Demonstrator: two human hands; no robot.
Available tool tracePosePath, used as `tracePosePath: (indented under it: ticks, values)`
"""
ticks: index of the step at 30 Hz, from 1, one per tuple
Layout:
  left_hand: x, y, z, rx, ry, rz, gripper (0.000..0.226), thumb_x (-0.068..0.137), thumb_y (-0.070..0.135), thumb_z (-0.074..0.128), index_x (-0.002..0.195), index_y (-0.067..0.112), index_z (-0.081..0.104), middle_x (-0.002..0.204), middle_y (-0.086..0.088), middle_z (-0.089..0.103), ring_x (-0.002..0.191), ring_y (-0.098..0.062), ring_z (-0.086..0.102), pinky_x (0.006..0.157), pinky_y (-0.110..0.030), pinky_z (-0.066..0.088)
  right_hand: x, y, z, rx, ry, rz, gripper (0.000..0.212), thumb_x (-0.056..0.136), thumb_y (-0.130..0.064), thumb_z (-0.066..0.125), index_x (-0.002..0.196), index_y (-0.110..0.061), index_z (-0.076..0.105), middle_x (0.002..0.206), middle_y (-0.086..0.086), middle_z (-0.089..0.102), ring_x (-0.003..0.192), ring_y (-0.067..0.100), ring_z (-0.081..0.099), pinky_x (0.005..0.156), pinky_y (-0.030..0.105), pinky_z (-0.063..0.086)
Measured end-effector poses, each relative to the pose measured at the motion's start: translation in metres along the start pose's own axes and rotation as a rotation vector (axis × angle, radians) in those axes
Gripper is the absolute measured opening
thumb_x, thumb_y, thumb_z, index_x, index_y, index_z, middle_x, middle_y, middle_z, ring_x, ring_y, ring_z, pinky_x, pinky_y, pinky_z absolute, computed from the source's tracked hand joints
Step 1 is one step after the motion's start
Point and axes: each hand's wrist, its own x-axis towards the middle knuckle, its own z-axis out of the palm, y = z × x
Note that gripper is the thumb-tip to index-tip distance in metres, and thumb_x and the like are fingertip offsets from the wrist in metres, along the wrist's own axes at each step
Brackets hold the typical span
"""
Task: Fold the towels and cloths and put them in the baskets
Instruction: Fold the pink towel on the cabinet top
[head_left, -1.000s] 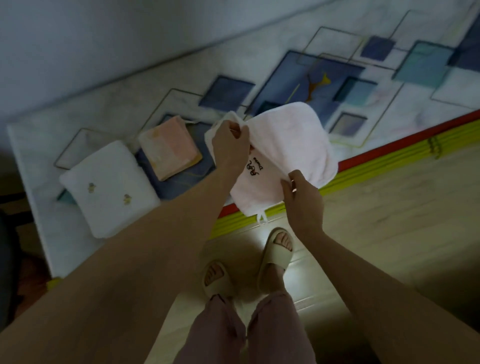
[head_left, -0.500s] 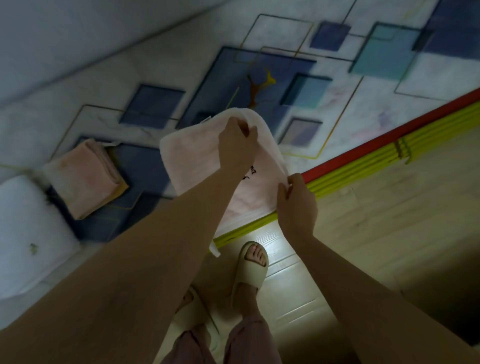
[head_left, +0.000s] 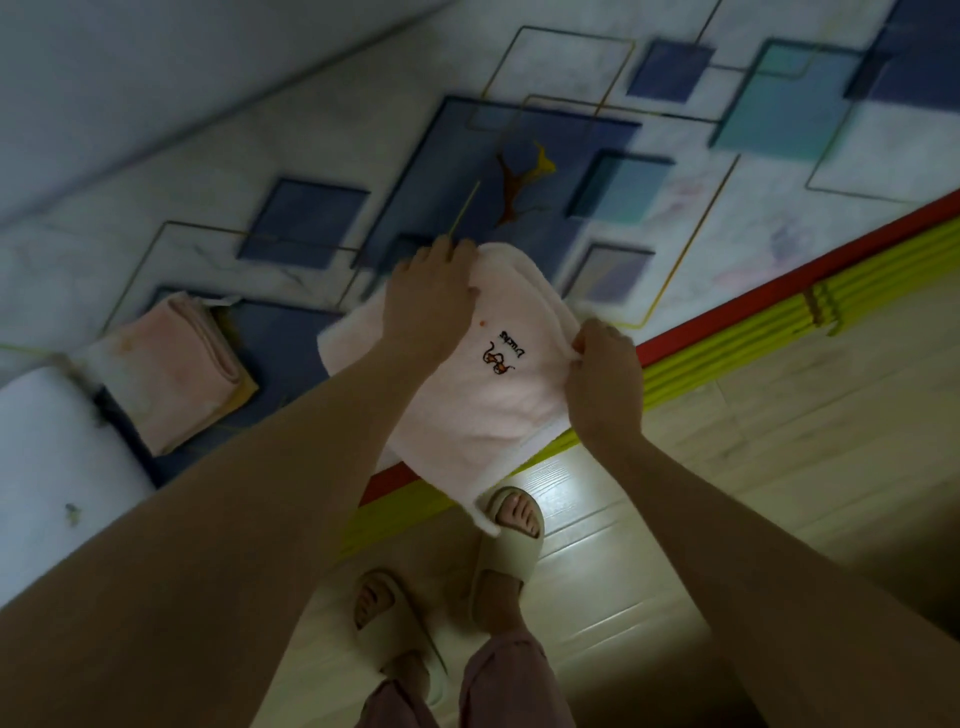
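A pale pink towel (head_left: 483, 415) with a small embroidered duck and dark lettering lies folded over the front edge of the patterned surface (head_left: 519, 156). My left hand (head_left: 428, 306) lies across its far left part, fingers closed over the far fold. At the towel's right edge, my right hand (head_left: 602, 384) pinches the cloth. The towel's near corner hangs off the edge above my foot. To the left rest a folded peach cloth (head_left: 171, 374) and a folded white towel (head_left: 57, 467). No basket is in view.
The surface has a red and yellow front edge (head_left: 779, 322) running diagonally. A grey wall (head_left: 130, 78) lies behind it. Below are a pale wooden floor (head_left: 753, 441) and my feet in light slippers (head_left: 506, 551).
The pink towel has come down from the air onto the surface, its embroidered side now up. Both hands stayed on it. The view shifted, so the folded cloths sit further left.
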Motion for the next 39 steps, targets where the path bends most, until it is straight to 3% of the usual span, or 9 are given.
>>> tracePosePath:
  ticks: [6, 11, 16, 20, 23, 28, 31, 34, 39]
  values:
    - [-0.067, -0.037, -0.004, -0.247, -0.141, -0.51, 0.054, 0.086, 0.036, 0.061, 0.126, 0.009, 0.039, 0.127, -0.01, 0.046, 0.106, -0.033, 0.054, 0.08, -0.042, 0.042, 0.021, -0.031, 0.012, -0.065, -0.105, -0.334, 0.03, 0.075, 0.01, 0.045, 0.098, -0.005, 0.056, 0.099, 0.011, 0.057, 0.096, 0.029, 0.049, 0.064, 0.032, 0.031]
    - [-0.074, -0.078, -0.011, -0.327, -0.024, -0.258, 0.027, 0.088, 0.024, 0.061, 0.11, 0.009, 0.055, 0.117, -0.007, 0.054, 0.111, -0.025, 0.046, 0.087, -0.032, 0.037, 0.017, -0.051, 0.034, 0.062, -0.207, -0.424, 0.017, 0.082, 0.007, 0.049, 0.095, -0.002, 0.056, 0.093, 0.009, 0.053, 0.09, 0.025, 0.045, 0.068, 0.025, 0.025]
    - [-0.074, -0.106, -0.008, -0.242, -0.06, 0.004, 0.027, 0.092, 0.027, 0.057, 0.107, 0.006, 0.061, 0.143, -0.006, 0.046, 0.135, -0.025, 0.035, 0.109, -0.044, 0.03, 0.019, -0.058, 0.038, 0.078, -0.211, -0.473, 0.008, 0.091, -0.006, 0.054, 0.095, 0.0, 0.059, 0.093, 0.013, 0.056, 0.087, 0.025, 0.047, 0.069, 0.022, 0.026]
    - [-0.063, -0.106, -0.006, -0.343, -0.058, -0.032, 0.028, 0.094, 0.031, 0.051, 0.102, 0.006, 0.059, 0.114, -0.01, 0.06, 0.104, -0.026, 0.054, 0.088, -0.037, 0.042, 0.024, -0.064, 0.029, 0.062, -0.155, -0.474, 0.006, 0.089, -0.003, 0.054, 0.089, -0.002, 0.06, 0.088, 0.012, 0.059, 0.087, 0.027, 0.052, 0.07, 0.023, 0.03]
    - [-0.054, -0.1, -0.01, -0.45, -0.042, -0.099, 0.018, 0.091, 0.024, 0.059, 0.094, 0.006, 0.056, 0.092, -0.003, 0.053, 0.086, -0.019, 0.051, 0.068, -0.023, 0.032, 0.03, -0.067, 0.019, 0.057, -0.09, -0.457, 0.009, 0.087, 0.0, 0.053, 0.092, 0.0, 0.061, 0.092, 0.014, 0.062, 0.089, 0.028, 0.054, 0.074, 0.03, 0.036]
    - [-0.061, -0.101, -0.031, -0.519, -0.176, -0.077, 0.035, 0.084, 0.013, 0.067, 0.116, 0.008, 0.055, 0.111, -0.009, 0.059, 0.101, -0.02, 0.055, 0.087, -0.028, 0.044, 0.032, -0.076, 0.006, 0.091, -0.138, -0.494, 0.024, 0.085, 0.003, 0.054, 0.107, -0.004, 0.057, 0.099, 0.012, 0.063, 0.09, 0.027, 0.056, 0.077, 0.032, 0.042]
    - [-0.074, -0.102, -0.055, -0.211, -0.254, -0.061, 0.04, 0.089, 0.02, 0.06, 0.128, 0.017, 0.053, 0.119, -0.009, 0.058, 0.114, -0.025, 0.051, 0.09, -0.036, 0.043, 0.025, -0.093, -0.009, 0.042, -0.167, -0.586, 0.02, 0.086, 0.002, 0.055, 0.105, -0.002, 0.062, 0.102, 0.013, 0.062, 0.092, 0.029, 0.057, 0.075, 0.021, 0.032]
    - [-0.086, -0.1, -0.088, -0.016, -0.194, -0.052, 0.033, 0.091, 0.027, 0.056, 0.123, 0.018, 0.056, 0.121, -0.005, 0.057, 0.114, -0.023, 0.05, 0.084, -0.035, 0.041, 0.011, -0.116, -0.03, -0.015, -0.146, -0.65, 0.017, 0.09, -0.002, 0.052, 0.102, -0.002, 0.064, 0.099, 0.014, 0.06, 0.088, 0.03, 0.058, 0.073, 0.03, 0.037]
    - [-0.107, -0.099, -0.163, -0.216, -0.118, -0.117, 0.028, 0.087, 0.026, 0.064, 0.11, 0.009, 0.063, 0.112, -0.012, 0.057, 0.105, -0.027, 0.054, 0.079, -0.031, 0.038, -0.013, -0.156, -0.081, -0.026, -0.083, -0.715, 0.017, 0.095, -0.004, 0.046, 0.103, 0.001, 0.059, 0.099, 0.018, 0.06, 0.091, 0.034, 0.056, 0.075, 0.037, 0.039]
